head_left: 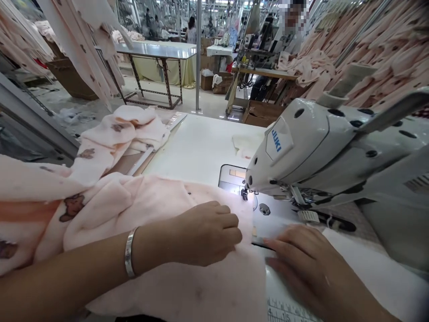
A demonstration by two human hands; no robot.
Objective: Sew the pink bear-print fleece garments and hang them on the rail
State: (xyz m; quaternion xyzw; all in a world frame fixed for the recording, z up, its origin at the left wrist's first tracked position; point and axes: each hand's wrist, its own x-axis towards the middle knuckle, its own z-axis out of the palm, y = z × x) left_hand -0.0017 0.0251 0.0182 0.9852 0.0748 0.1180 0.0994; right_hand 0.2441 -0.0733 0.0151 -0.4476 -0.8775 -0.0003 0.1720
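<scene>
- The surface is a white sewing table (201, 147) with a Juki industrial sewing machine head (301, 152) at its right side; a printed ruler scale (284, 311) shows at the near edge by the right hand.
- Beyond the far edge, in a busy garment workshop, stand a long metal-legged table (154, 51) and cardboard boxes (261, 114). Racks of pink garments (368, 58) hang at the right, and a co-worker (291, 36) sits at another machine.
- Pale pink bear-print fleece fabric (167, 210) covers the near left of the table, bunches toward the far left corner, and runs up to the presser foot (244, 193).
- The left hand (204, 235), with a metal bangle (129, 252) on its wrist, lies on top of the fabric, just short of the needle area. Its fingers sit close together, pressing rather than visibly pinching.
- The right hand (301, 259) lies on the machine bed with its fingers slightly apart, their tips (270, 243) at the fabric's right edge. Whether they grip that edge cannot be told.
</scene>
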